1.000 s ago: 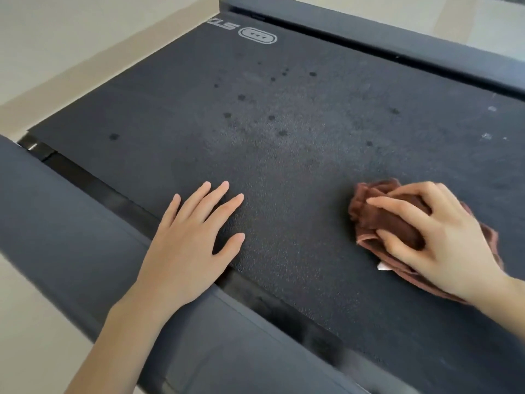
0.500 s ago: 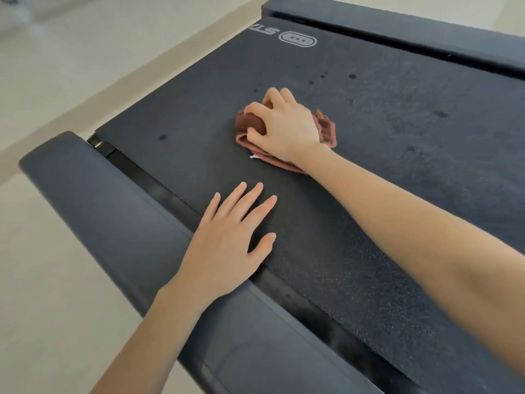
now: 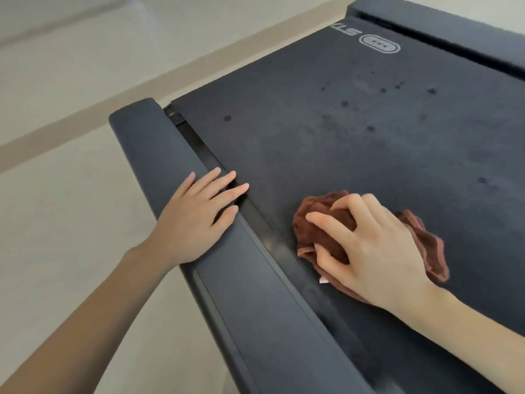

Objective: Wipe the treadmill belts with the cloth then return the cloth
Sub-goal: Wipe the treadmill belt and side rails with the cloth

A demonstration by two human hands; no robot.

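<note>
Right hand [image 3: 377, 251] grips bunched brown cloth [image 3: 326, 231] on treadmill belt [image 3: 341, 143]; left hand [image 3: 196, 214] lies open, flat on side rail [image 3: 159, 149] beside the belt.

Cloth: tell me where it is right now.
In the head view, the brown cloth lies bunched on the treadmill belt under the right hand, lower right, beside the left side rail.

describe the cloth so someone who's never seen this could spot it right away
Start at the wide dark treadmill belt filling the right of the view, then follow its near edge beside the grey side rail. There the right hand presses down on the cloth, a crumpled reddish-brown rag. It is the only warm-coloured, soft thing on the machine.
</note>
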